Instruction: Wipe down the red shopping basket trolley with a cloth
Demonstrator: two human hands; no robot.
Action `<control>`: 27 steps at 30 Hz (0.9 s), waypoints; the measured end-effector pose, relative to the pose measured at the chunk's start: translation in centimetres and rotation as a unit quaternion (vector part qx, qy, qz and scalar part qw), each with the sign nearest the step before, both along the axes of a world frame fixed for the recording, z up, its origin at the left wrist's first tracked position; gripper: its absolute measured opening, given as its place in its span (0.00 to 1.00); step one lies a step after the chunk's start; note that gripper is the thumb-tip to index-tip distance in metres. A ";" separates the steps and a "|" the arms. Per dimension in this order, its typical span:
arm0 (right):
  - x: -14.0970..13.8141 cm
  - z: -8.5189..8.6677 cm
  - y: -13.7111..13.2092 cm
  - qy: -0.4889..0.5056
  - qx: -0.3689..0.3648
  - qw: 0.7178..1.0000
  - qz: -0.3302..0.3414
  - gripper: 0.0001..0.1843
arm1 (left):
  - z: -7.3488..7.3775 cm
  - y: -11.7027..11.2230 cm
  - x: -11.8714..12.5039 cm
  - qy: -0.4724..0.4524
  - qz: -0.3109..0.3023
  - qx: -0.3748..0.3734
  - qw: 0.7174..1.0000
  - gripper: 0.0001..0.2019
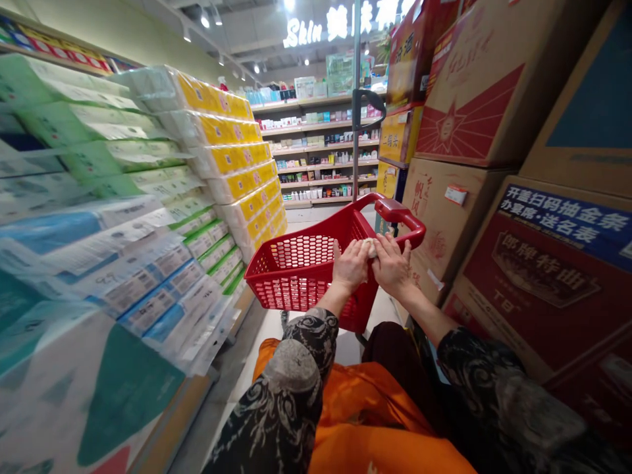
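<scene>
"Spotting which containers?"

"Spotting a red basket (306,275) ahead, plus stacked cartons (469,118) at right — concealing their contents."

"And holding?"

"Clasping a pale cloth (369,248) between half-curled left hand (351,264) and right hand (392,264) at the basket's near end — holding both forearms (434,313) outstretched."

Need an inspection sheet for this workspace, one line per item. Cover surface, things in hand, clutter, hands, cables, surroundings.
Surface: pale floor under the red trolley basket.
Things in hand: crumpled pale wad at the basket's near end; material unclear.
Clutter: wrapped packs stacked left, cartons stacked right.
Hands: left hand and right hand meet at the wad; exact grip unclear.
Cables: nothing seen.
Surroundings: stocked shelves and lit sign ahead.
</scene>
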State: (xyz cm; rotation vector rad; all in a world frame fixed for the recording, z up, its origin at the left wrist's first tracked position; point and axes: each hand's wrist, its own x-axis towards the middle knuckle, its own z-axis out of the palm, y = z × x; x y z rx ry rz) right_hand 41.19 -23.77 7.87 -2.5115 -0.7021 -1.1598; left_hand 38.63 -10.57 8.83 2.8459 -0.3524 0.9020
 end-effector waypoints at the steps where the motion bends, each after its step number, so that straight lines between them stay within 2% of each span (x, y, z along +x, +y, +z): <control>1: 0.1 -0.1 -0.1 0.003 -0.005 1.000 0.001 0.26 | -0.3 0.8 -0.1 0.003 0.013 -0.005 1.000 0.22; 6: 0.3 -0.2 0.0 0.024 -0.027 0.999 0.002 0.28 | -2.6 6.7 -1.4 0.039 0.125 -0.051 0.990 0.20; 9: 0.4 0.2 0.1 0.034 -0.040 0.999 -0.002 0.28 | -3.7 9.4 -2.1 0.046 0.154 -0.061 0.985 0.20; 11: 0.5 0.4 0.3 0.038 -0.044 0.998 0.000 0.28 | -4.1 10.4 -2.4 0.044 0.170 -0.068 0.982 0.20; 14: 0.7 0.5 0.7 0.039 -0.042 0.998 0.016 0.29 | -3.8 9.9 -2.5 0.039 0.182 -0.078 0.979 0.20; 19: 0.5 0.3 1.5 0.037 -0.031 0.998 0.036 0.27 | -1.8 4.0 -1.1 0.028 0.079 -0.058 0.995 0.21; 21: 0.4 0.2 1.5 0.034 -0.030 0.998 0.042 0.27 | -1.4 2.6 -0.6 0.021 0.052 -0.049 0.997 0.22; 22: 0.5 0.2 1.4 0.032 -0.032 0.998 0.047 0.27 | -1.5 2.7 -0.5 0.019 0.048 -0.047 0.998 0.22; 24: 0.6 0.2 1.1 0.030 -0.039 0.997 0.056 0.27 | -2.3 4.6 -0.9 0.022 0.066 -0.052 0.996 0.22; 27: 0.7 0.2 1.0 0.030 -0.038 0.997 0.056 0.27 | -3.9 10.3 -2.5 0.035 0.150 -0.091 0.984 0.21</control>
